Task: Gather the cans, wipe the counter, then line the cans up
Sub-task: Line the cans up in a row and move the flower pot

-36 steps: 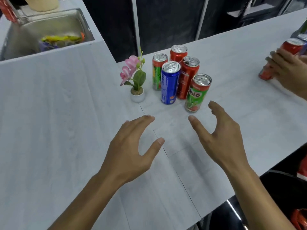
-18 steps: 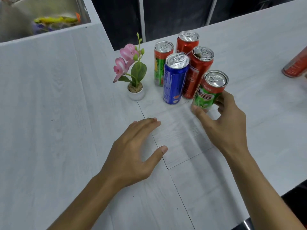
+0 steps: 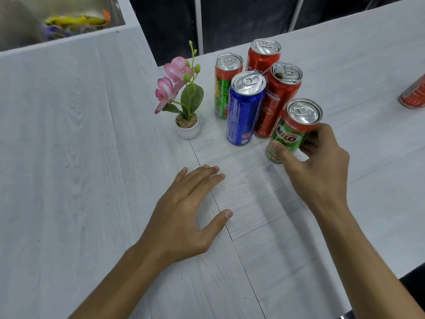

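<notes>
White counter (image 3: 69, 157), can cluster (image 3: 243, 107) beside flower pot (image 3: 187, 128); left hand (image 3: 184, 217) stays spread, palm down, holding nothing; right hand (image 3: 315, 173), open and short a second ago, now grips the Milo can (image 3: 289, 134), upright at cluster's front-right.

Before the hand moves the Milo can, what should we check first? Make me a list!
1. Right hand grips the Milo can: ok, thumb and fingers curl round it.
2. Milo can upright: ok.
3. Left hand free: ok, open, holding nothing.
4. Every can gathered: not ok, a stray red can sits apart at the right edge.
5. Flower pot out of the way: ok, left of the blue can, untouched.
</notes>
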Tool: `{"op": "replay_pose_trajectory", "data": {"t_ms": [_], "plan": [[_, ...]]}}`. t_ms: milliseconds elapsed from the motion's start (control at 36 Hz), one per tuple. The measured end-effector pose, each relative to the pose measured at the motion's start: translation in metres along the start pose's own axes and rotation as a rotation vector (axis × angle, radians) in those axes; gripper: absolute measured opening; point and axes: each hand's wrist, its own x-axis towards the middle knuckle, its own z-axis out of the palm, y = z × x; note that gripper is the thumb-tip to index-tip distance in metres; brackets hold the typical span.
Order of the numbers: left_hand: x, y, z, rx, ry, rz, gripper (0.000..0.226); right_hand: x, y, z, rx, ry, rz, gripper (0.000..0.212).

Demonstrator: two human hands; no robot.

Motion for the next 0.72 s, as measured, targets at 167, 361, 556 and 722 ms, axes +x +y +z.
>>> {"op": "replay_pose_trajectory", "data": {"t_ms": [167,361,556,722], "plan": [[-0.002,-0.002,0.002,0.009,0.007,0.009,0.063,-0.006,0.0,-0.005,0.022,0.004,-0.014,0.061],[-0.01,-0.004,0.003,0.027,-0.007,0.023,0.063,-0.016,-0.004,-0.013,0.045,0.014,-0.028,0.058],[-0.018,-0.005,0.002,0.016,-0.003,0.027,0.064,-0.022,-0.014,-0.017,0.044,0.018,-0.064,0.055],[-0.025,-0.006,-0.008,0.021,-0.009,0.037,0.065,-0.031,-0.028,-0.016,0.048,-0.007,-0.098,0.055]]}}
